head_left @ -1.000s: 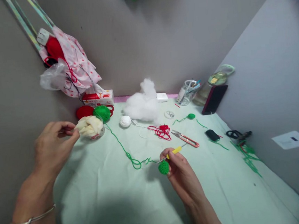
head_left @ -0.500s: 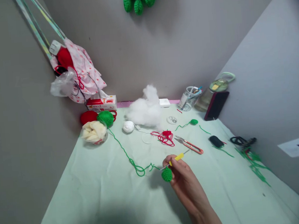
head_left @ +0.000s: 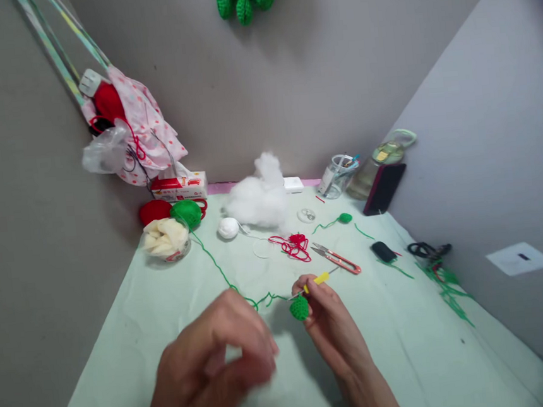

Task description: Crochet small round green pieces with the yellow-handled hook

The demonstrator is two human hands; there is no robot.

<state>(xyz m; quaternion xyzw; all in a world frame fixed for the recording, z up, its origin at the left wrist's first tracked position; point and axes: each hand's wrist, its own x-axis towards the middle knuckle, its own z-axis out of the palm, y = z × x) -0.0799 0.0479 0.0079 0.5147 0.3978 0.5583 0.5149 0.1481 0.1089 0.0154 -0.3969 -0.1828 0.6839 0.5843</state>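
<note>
My right hand (head_left: 332, 325) is closed around a crochet hook (head_left: 317, 282) with a yellow handle. The same hand holds a small round green crochet piece (head_left: 300, 308) below the hook's tip. Green yarn (head_left: 216, 266) runs from this piece leftward over the cloth to a green yarn ball (head_left: 186, 215). In the lower middle hangs my left hand (head_left: 213, 354), slightly blurred, its fingers curled and thumb and forefinger drawn together. Whether anything is between those fingertips I cannot make out. It is apart from the crochet piece and partly covers the yarn.
Orange-handled thread snips (head_left: 338, 259) and tangled red yarn (head_left: 295, 247) lie beyond my right hand. White stuffing (head_left: 256, 198) and a white yarn ball (head_left: 228, 228) sit farther back. A clear cup (head_left: 338, 178) and a phone (head_left: 384, 189) stand at back right, a tissue box (head_left: 179, 187) at back left.
My left hand has come into view from below, fingers curled. The right hand keeps hold of the hook and crochet piece, almost in place. The whole view has shifted slightly.
</note>
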